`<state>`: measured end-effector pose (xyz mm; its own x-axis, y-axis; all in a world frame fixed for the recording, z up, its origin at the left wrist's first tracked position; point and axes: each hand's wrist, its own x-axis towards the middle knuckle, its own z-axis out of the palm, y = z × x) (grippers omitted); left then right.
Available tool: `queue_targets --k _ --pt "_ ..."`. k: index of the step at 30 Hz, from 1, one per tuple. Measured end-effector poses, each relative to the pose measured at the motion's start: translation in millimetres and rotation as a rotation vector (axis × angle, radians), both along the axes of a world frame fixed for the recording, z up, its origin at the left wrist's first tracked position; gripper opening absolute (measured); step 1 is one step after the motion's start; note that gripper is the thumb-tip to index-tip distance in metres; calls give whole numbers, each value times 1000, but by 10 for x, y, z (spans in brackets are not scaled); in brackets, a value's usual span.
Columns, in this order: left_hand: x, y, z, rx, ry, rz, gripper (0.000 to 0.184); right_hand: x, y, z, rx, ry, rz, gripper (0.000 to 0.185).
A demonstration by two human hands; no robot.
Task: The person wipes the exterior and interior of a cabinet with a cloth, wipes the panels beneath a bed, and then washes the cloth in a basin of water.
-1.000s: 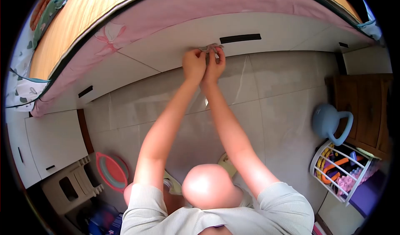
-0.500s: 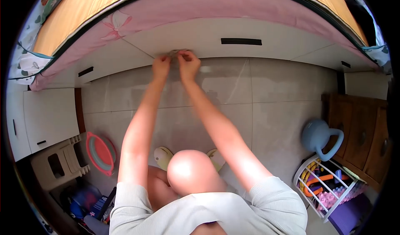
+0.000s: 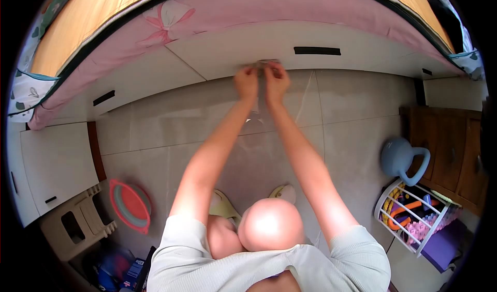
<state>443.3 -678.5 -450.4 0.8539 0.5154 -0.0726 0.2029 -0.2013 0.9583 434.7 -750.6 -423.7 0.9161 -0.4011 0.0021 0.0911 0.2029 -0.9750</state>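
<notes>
Both my arms reach forward to the white drawer front under the bed. My left hand is closed, its fingertips pinched together near the drawer's lower edge. Close beside it, my right hand is closed too, with thumb and fingers pinched. A small greyish-brown thin thing shows between the fingertips against the drawer front; its kind is too small to tell. To the right of my hands, a black handle is set in the drawer front.
A pink bed skirt hangs above the drawers. On the left are a red-rimmed collapsible basin and a beige step stool. A blue kettlebell and a white rack of exercise gear stand right, by a wooden cabinet.
Both hands have moved right along the drawer front, closer to the black handle, keeping their pinched shape. My view has shifted slightly.
</notes>
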Motion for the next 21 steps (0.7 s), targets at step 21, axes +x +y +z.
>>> queue_targets --k 21 --pt "62 -24 37 -266 111 -273 15 47 -173 54 -366 -60 -133 10"
